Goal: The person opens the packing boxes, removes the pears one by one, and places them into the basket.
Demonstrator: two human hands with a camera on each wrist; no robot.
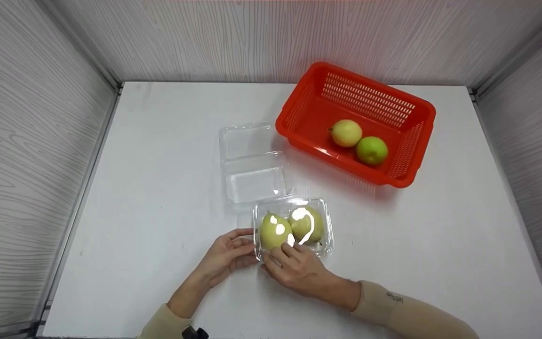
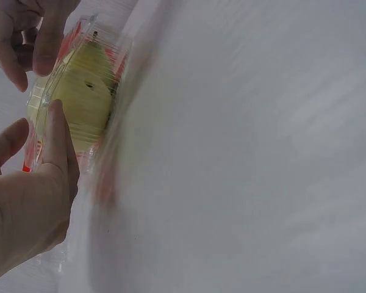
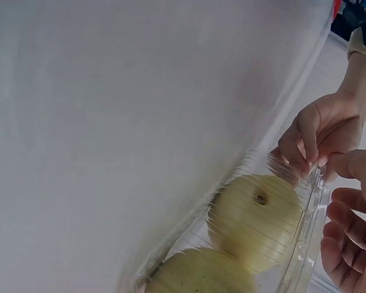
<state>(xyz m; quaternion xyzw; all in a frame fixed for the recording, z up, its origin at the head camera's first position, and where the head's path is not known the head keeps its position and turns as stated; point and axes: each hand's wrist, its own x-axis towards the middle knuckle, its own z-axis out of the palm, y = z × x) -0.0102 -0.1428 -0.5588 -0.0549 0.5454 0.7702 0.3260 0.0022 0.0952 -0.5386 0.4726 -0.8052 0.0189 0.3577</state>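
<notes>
- Beige sleeves (image 1: 407, 306) sit nearest the camera – soft fabric, cuffs back from the work. A trailing cuff could snag, so keep them up.
- White table (image 1: 158, 165): smooth, flat, dull sheen. Step in hand looks like closing a fruit pack; use the table as backing and push straight down.
- Red basket (image 1: 332, 153), beyond the pack and to its right: moulded plastic, slotted walls, rolled edge. Out of the way, no need to shift it.
- Open clamshell (image 1: 252, 186), just beyond the pack: thin clear plastic, two shallow halves laid flat. Tight there; avoid shoving the pack into it.
- Closed pack (image 1: 330, 230), near middle of the table: boxy, clear, ribbed sides, glossy top. Lid looks down; can't tell if it's latched.
- Right hand (image 1: 299, 270): bent fingers at the pack's near edge, thumb by the rim. Can't tell whether they pinch it. Better to squeeze along the rim than press the thin lid centre.
- Left hand (image 1: 227, 256): fingers fairly straight and apart, touching the pack's left side, gripping nothing. Good brace – firm enough to stop sliding, not enough to buckle the wall.
- Left pear (image 1: 275, 231) and right pear (image 1: 312, 228), side by side inside: plump, pale yellow-green, speckled. If either lifts the lid, reseat it first.
- Pale fruit (image 1: 346, 133) and green fruit (image 1: 372, 150) in the basket: rounded, touching.
</notes>
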